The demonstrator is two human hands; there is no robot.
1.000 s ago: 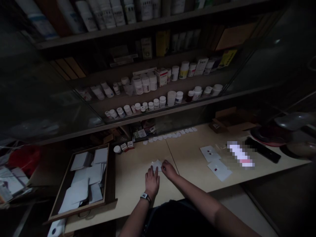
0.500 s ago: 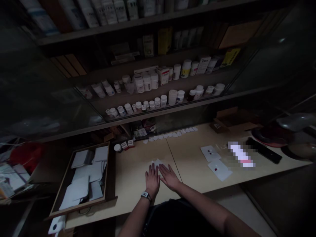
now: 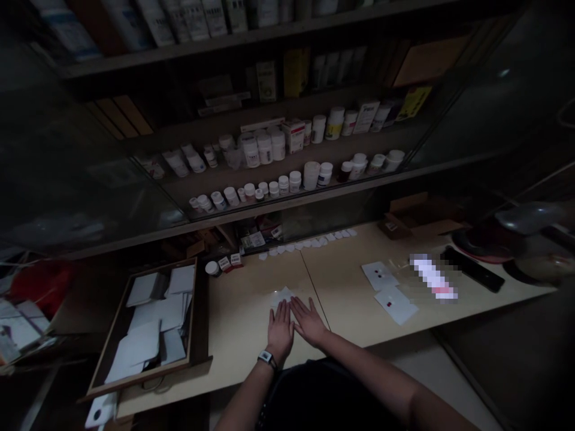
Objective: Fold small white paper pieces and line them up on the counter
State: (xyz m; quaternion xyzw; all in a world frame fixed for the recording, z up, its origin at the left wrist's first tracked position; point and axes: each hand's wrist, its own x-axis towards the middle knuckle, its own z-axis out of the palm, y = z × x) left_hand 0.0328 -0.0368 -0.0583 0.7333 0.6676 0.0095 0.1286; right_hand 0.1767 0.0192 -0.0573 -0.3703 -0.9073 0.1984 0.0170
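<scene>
Folded white paper square point(image 3: 282, 296) at lower centre: left hand point(image 3: 281, 331) and right hand point(image 3: 309, 322) lie flat at its near edge — fingers slightly apart, gripping nothing.

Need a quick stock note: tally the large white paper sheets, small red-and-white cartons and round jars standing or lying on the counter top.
White paper sheets: 3
Small red-and-white cartons: 2
Small round jar: 1
Total: 6

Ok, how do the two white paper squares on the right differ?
The farther white paper square carries two dark-red spots, the nearer white paper square one. The farther sits back, the nearer toward the front edge. Both lie flat on the pale wooden counter.
</scene>
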